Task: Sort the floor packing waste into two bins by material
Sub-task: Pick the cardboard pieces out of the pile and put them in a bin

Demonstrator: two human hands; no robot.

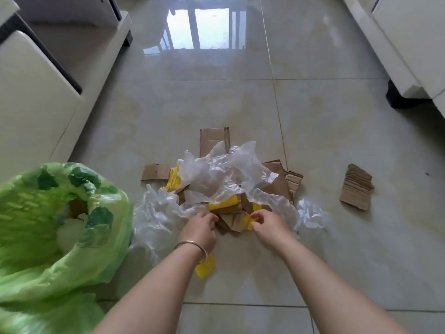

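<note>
A heap of packing waste lies on the floor: clear plastic film (224, 174), brown cardboard pieces (214, 138) and yellow foam net pieces (174, 180). My left hand (201, 229) reaches into the near edge of the heap, fingers curled on the clear film by a cardboard scrap. My right hand (266, 221) pinches a yellow foam net piece (250, 219) at the heap's near side. A bin lined with a green plastic bag (48, 225) stands at the left, close to my left arm. Another yellow net piece (204, 267) lies under my left wrist.
A separate corrugated cardboard piece (356, 188) lies on the tiles to the right. More crumpled clear film (310, 214) sits right of the heap. Pale furniture (36, 104) lines the left side, and a white unit on a dark foot (397, 97) stands at the right.
</note>
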